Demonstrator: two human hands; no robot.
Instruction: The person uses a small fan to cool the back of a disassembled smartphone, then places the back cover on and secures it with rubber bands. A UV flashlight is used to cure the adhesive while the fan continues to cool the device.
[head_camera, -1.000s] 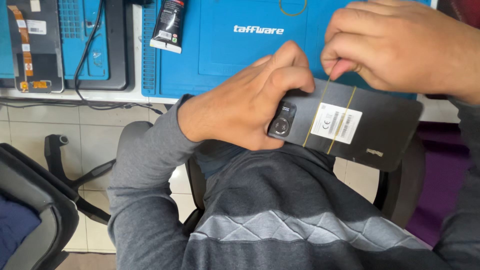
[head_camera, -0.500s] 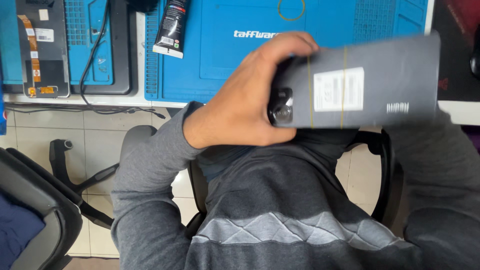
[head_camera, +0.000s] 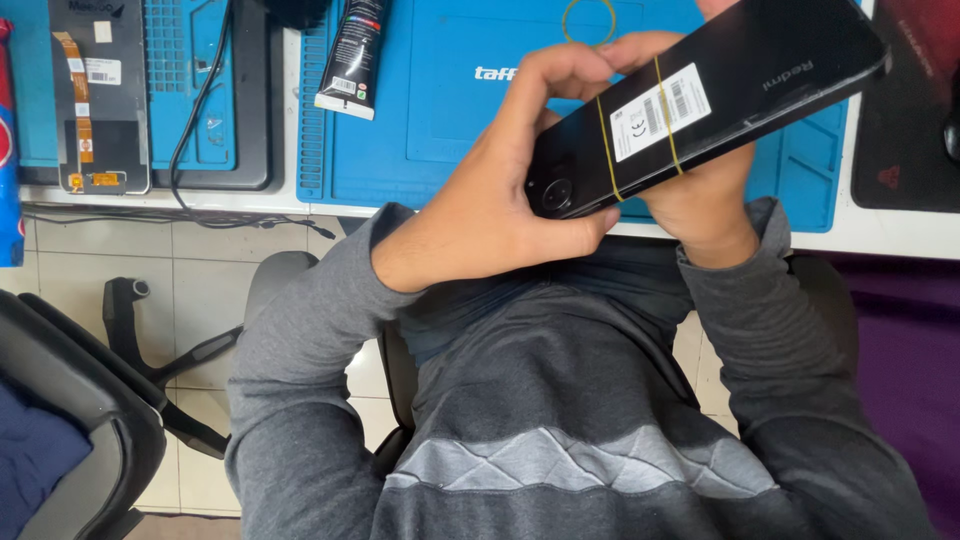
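Mid-handling: your left hand (head_camera: 490, 200) grips the camera end of the black phone (head_camera: 700, 100), rubber bands (head_camera: 603, 150) around it, held above the blue mat (head_camera: 440, 120). Your right hand (head_camera: 705, 200) supports beneath, fingers closed. Next likely needs a steady hold while working the bands.

The phone (head_camera: 700, 105) sits tilted above the mat (head_camera: 430, 120), which lies on the surface (head_camera: 880, 235). The left hand (head_camera: 500, 200) is at its lower end, the right hand (head_camera: 705, 195) beneath it. A tube (head_camera: 352, 55) lies left of the mat's middle (a screen panel (head_camera: 100, 95) farther left).
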